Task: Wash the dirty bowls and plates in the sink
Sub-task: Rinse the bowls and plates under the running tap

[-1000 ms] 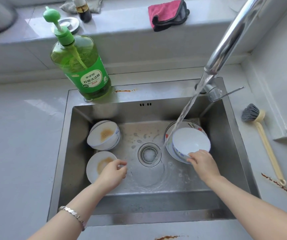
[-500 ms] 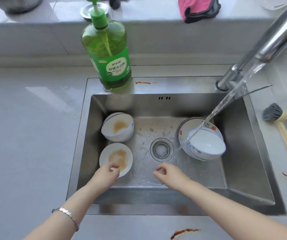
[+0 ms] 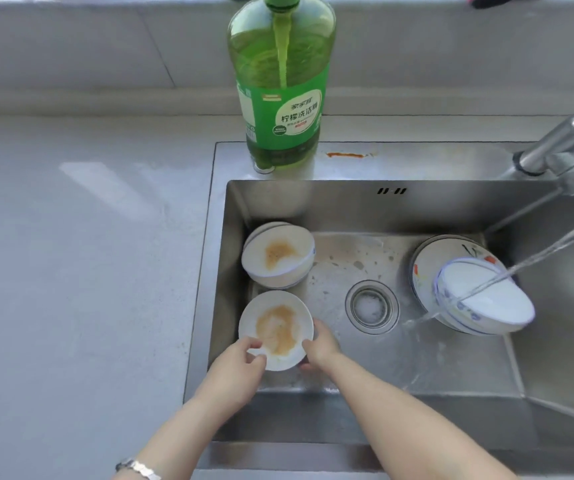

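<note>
A small white plate (image 3: 276, 327) smeared with brown sauce lies at the front left of the steel sink (image 3: 417, 368). My left hand (image 3: 240, 367) pinches its near rim. My right hand (image 3: 320, 344) grips its right edge. Behind it stands a stack of white bowls (image 3: 278, 259), the top one stained brown. At the right, a blue-patterned bowl (image 3: 482, 299) sits tilted on a floral plate (image 3: 441, 261). Water from the tap (image 3: 562, 147) runs into that bowl and spills over toward the drain (image 3: 372, 304).
A large green bottle of dish soap (image 3: 283, 81) stands on the sink's back rim. Grey counter (image 3: 81, 258) stretches to the left. A ledge runs along the back, with a dark cloth (image 3: 500, 0) at its top right edge.
My right hand has left the blue-patterned bowl and crossed the sink to the stained plate, which both hands now hold. The view has shifted left and closer.
</note>
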{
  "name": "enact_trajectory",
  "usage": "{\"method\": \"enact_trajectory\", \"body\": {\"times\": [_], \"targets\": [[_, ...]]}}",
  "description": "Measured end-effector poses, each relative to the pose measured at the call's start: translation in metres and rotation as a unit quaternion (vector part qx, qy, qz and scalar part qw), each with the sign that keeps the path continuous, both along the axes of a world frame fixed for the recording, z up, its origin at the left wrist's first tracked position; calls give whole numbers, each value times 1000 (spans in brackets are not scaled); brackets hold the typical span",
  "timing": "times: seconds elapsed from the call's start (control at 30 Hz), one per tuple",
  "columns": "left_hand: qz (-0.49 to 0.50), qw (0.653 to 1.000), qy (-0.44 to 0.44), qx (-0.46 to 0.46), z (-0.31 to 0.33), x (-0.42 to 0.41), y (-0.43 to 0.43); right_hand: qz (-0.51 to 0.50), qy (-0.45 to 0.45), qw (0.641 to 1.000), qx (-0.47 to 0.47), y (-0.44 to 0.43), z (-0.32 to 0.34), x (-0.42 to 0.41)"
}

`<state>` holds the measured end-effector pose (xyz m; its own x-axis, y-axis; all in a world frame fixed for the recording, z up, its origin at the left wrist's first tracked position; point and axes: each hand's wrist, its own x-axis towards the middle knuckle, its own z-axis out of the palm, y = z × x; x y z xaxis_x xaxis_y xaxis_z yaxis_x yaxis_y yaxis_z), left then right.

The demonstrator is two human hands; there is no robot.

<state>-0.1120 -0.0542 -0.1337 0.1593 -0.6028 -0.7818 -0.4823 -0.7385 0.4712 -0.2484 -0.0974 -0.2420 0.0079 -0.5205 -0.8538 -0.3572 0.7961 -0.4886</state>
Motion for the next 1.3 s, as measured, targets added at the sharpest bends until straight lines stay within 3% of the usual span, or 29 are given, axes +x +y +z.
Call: {"method": "enact_trajectory", "body": {"times": [0.1,0.27,0.43,0.53,0.67,1.03,1.3], "targets": [[-9,1000,-8,-12,9,0,-4,-11,-27,1000,-7,5,14,-20],[27,997,3,-71,37,-18,-16,-52,-105,993,-19,7,92,-85],[89,960,241,-114,80,-76,-33,-44,-122,987,-90,-2,178,-157],[122,933,309,-134,99,-113,-44,-56,-133,982,-125,-8,210,-191],[118,931,309,-153,111,-144,-57,-86,-152,972,-156,-9,219,-219],[144,941,273,-138,115,-167,-64,-219,-314,915,-126,-18,203,-228],[125,946,279,-108,106,-174,-64,-234,-247,927,-155,-15,198,-230]]}}
